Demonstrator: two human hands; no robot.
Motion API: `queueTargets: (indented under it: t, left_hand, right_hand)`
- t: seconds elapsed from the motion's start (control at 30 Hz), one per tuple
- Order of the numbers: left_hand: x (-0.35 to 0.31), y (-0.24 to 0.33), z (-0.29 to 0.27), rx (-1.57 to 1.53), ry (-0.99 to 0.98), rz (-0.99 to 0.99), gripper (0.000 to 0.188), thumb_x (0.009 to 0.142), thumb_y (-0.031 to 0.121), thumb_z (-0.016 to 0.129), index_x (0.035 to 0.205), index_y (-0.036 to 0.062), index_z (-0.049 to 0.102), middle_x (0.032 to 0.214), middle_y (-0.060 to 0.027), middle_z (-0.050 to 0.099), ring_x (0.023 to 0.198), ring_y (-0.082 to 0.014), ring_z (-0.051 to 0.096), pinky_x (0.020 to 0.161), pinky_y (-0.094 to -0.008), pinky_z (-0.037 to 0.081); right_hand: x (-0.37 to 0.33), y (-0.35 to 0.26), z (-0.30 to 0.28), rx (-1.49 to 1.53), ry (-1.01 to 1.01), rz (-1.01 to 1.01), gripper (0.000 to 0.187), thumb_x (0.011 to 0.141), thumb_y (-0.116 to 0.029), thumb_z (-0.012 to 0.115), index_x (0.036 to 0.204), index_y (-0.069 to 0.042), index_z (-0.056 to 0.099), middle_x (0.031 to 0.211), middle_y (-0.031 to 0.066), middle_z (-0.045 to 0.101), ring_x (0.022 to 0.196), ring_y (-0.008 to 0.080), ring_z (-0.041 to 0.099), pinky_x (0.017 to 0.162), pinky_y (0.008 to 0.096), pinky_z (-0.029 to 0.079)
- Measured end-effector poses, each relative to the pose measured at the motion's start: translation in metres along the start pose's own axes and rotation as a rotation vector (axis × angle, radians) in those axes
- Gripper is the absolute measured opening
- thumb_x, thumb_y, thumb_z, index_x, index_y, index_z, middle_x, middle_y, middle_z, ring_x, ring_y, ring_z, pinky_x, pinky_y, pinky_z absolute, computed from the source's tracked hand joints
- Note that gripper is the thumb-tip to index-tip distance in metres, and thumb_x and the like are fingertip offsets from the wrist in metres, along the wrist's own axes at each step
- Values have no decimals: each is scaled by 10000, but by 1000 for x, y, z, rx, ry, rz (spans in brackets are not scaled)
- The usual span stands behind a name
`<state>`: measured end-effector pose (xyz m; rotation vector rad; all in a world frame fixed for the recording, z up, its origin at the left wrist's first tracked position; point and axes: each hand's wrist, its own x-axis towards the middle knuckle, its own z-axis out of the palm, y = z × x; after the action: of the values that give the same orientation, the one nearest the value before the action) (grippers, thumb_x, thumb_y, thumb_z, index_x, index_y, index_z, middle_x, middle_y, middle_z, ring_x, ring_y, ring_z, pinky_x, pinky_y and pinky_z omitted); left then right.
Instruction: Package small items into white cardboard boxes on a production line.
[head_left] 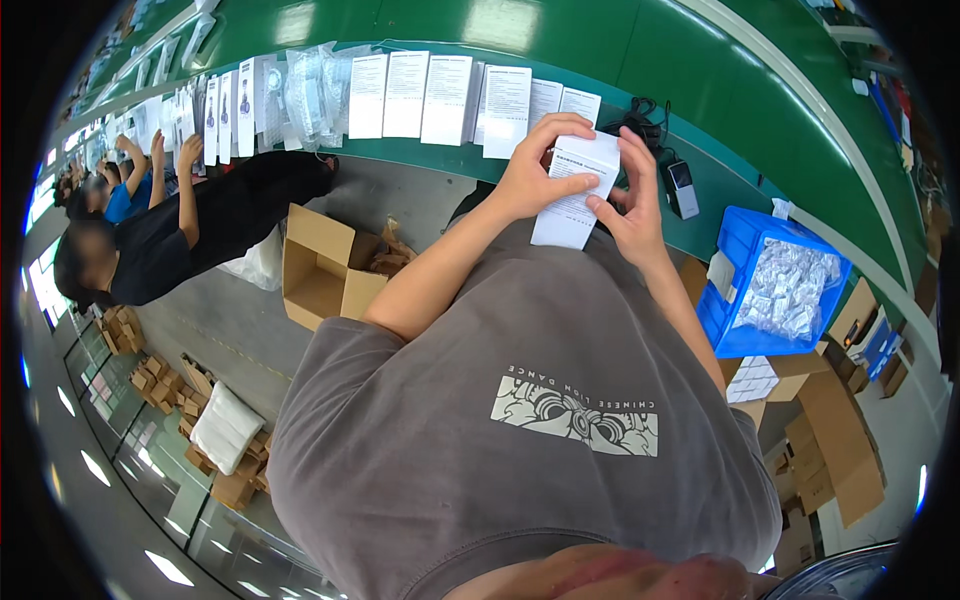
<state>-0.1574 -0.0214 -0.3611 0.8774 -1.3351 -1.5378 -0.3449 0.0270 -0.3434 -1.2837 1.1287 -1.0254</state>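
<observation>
Between my two hands is a white printed box, tilted in front of my chest at the table's edge. My left hand is wrapped round its left side, with the thumb across the printed face. From the right, my right hand grips the box's edge, fingers behind and thumb at the front. Several similar white boxes stand in a row on the green table just beyond my left hand. The far sides of the held box are hidden.
Clear plastic bags lie left of the box row. A black cable and a small dark device are at right. A blue crate holds bagged parts. An open carton stands on the floor; a person in black works at left.
</observation>
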Motion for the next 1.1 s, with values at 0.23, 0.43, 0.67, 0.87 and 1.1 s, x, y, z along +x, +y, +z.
queueTargets:
  t: [0.23,0.43,0.67,0.87,1.1]
  left_hand:
    - [-14,-10,-3,-21,-30,13,460,749,107,844,1151,57,627,1272,-104,535,1200,-211,527,1009,-337,433]
    - [-13,12,-6,-81,-93,-67,426,760,106,844,1127,53,635,1237,-109,554,1189,-203,530,986,-329,439]
    - [1,-3,-14,7,-195,-88,417,811,156,806,1174,57,628,1244,-124,578,1195,-220,538,992,-346,436]
    - [15,-20,-36,914,292,205,436,824,207,750,1213,59,618,1308,-157,575,1209,-324,531,1035,-441,388]
    - [-5,-72,-50,1363,383,-97,497,795,177,708,1266,74,587,1384,-151,525,1218,-325,488,1018,-482,346]
  right_hand:
    - [-1,1,4,1,12,-151,397,831,-25,757,1196,-45,601,1296,134,589,1342,278,456,1070,421,421]
    - [-10,0,16,247,27,-85,386,831,18,740,1188,-42,607,1309,124,581,1350,267,443,1092,424,394]
    - [-14,15,29,208,232,38,356,907,-40,683,1254,-31,602,1342,94,534,1296,205,476,995,340,462]
    - [54,95,2,117,310,377,351,1022,-166,532,1335,-15,579,1211,115,638,1121,180,584,970,286,445]
    - [125,152,62,-317,389,213,381,1045,-206,478,1352,-1,576,1237,173,651,1034,228,626,905,301,481]
